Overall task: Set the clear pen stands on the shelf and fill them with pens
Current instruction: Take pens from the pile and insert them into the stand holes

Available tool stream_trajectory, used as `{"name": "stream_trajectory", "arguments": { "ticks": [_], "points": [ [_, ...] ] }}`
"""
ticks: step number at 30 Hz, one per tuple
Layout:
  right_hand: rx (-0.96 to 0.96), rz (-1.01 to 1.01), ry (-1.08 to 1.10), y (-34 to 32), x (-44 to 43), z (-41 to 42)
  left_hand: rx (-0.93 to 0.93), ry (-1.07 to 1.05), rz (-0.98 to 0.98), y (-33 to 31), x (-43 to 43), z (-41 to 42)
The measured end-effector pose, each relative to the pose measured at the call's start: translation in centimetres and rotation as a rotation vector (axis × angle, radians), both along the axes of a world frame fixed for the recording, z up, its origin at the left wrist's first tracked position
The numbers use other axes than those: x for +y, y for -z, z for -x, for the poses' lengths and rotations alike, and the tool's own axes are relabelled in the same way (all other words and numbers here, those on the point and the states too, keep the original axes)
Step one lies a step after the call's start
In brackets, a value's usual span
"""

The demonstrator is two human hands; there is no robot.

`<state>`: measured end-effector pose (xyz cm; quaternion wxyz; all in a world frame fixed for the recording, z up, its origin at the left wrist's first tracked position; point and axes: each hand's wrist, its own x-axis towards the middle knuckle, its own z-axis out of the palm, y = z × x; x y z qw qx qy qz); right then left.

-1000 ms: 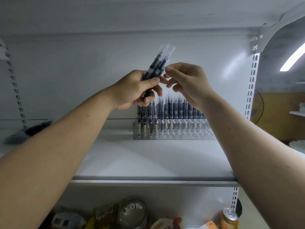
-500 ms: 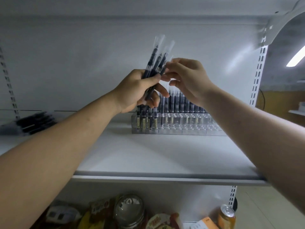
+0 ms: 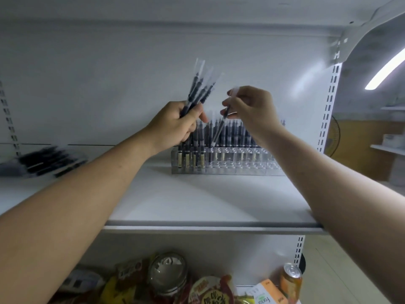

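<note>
Pinching one pen (image 3: 220, 128) in right hand (image 3: 252, 110), tip slanting down toward clear pen stand (image 3: 252, 167); gripping spare pens (image 3: 197, 91) in left hand (image 3: 173, 126).

txt on carton (image 3: 267, 291), snack pkg (image 3: 209, 296), too blurry

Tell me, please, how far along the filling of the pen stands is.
Done: the clear pen stand sits on the shelf, with its back rows and left front slots filled. In hand: the left hand grips a bundle of pens, and the right hand pinches a single pen over the stand. Left: the right front slots look empty, and a pile of pens waits at the shelf's left.
</note>
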<state>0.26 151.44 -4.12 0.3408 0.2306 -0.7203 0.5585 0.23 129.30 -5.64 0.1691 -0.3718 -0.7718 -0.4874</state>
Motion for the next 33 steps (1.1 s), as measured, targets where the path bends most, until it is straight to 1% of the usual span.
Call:
{"name": "stream_trajectory", "arguments": {
  "ticks": [3, 9, 13, 15, 20, 24, 28, 33],
  "points": [
    [0.016, -0.095, 0.009, 0.2, -0.6, -0.3, -0.032, 0.015, -0.005, 0.2, -0.1, 0.2],
    [0.007, -0.154, -0.004, 0.3, -1.4, -0.4, -0.108, 0.086, -0.041, 0.1, -0.4, 1.0],
    [-0.013, -0.335, 0.058, 1.0, -1.9, 0.0, -0.13, 0.105, -0.089, 0.0, -0.5, 0.9],
    [-0.029, -0.386, 0.08, 1.3, -2.0, 0.0, -0.141, 0.117, -0.111, -0.1, -0.6, 0.9],
    [-0.06, -0.379, 0.076, 1.2, -1.8, -0.2, -0.12, 0.12, -0.109, -0.2, -0.6, 0.7],
    [-0.099, -0.363, 0.062, 1.2, -1.6, -0.1, -0.077, 0.084, -0.06, 0.0, -0.5, 0.8],
    [-0.162, -0.48, 0.07, 1.4, -1.3, 0.0, -0.057, 0.06, -0.022, 0.2, -0.4, 0.7],
    [-0.149, -0.488, 0.103, 1.3, -1.3, 0.2, -0.043, 0.048, -0.009, 0.2, -0.6, 0.6]
  ]
}}
